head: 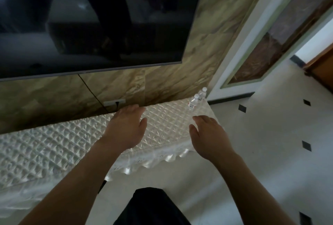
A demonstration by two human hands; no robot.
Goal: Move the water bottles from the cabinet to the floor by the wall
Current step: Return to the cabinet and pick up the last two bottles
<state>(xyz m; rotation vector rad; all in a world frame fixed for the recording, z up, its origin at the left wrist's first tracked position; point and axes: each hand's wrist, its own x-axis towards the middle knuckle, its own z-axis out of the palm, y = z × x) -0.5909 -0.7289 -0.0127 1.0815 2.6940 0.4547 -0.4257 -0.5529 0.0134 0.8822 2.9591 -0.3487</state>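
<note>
Two small clear water bottles with white caps stand upright at the far right end of the cabinet top, one [192,102] nearer me and one [202,94] behind it by the wall. The cabinet [54,145] is covered with a white quilted plastic sheet. My left hand [127,125] hovers over the cabinet top with fingers extended, holding nothing. My right hand [207,134] is over the cabinet's front right corner, fingers loosely spread and empty, a short way below the nearer bottle.
A large dark television [90,23] hangs on the marbled wall [207,48] above the cabinet, with a cable running down to a wall socket [114,102]. White tiled floor [270,134] with small black diamonds lies to the right, beside a white door frame [239,52].
</note>
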